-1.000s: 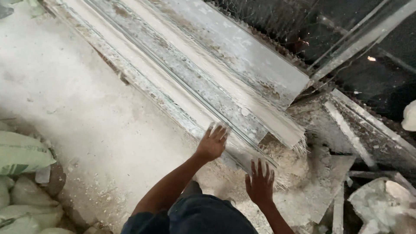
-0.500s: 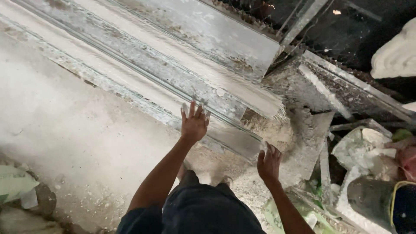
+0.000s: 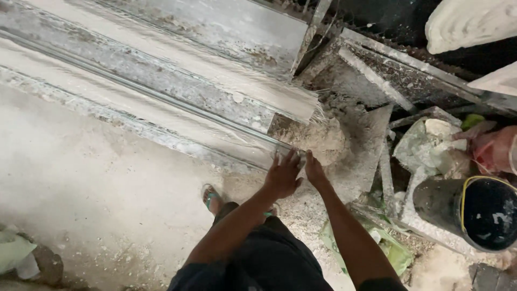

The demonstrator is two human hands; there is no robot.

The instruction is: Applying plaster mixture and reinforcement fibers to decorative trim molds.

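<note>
L hand (image 3: 282, 177) & R hand (image 3: 314, 171): fingers spread flat on end of long plaster moulding (image 3: 161, 116); nothing gripped.

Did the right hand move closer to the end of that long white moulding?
Yes. The right hand went from hanging apart, below the long moulding, up to its near end, and now sits beside the left hand.

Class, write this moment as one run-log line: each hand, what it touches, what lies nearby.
left hand: on end of long plaster moulding | right hand: same end, beside left | nearby: black bucket, dusty floor
</note>
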